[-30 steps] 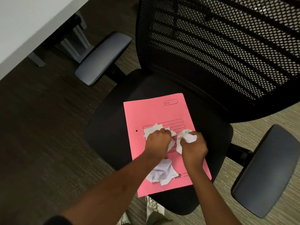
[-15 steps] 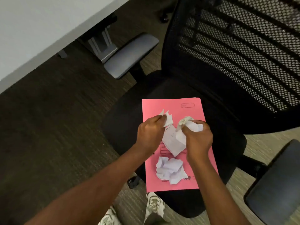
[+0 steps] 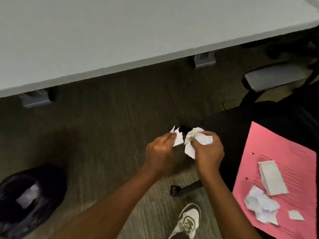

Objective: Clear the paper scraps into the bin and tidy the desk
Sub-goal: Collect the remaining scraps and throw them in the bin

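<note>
My left hand pinches a torn white paper scrap over the floor. My right hand grips a crumpled white paper wad right beside it. A pink folder lies on the black chair seat at the right. On it rest a flat paper strip, a crumpled paper ball and a small scrap. A bin with a black liner stands on the floor at the lower left, with white paper inside.
A white desk fills the top of the view, its grey brackets showing under the edge. The chair's grey armrest is at the upper right and a caster leg juts out below my hands. My shoe stands on carpet.
Both hands lifted scraps off the pink folder and swung left, away from the chair, out over the floor. The view turned left, bringing the desk and the bin into sight.
</note>
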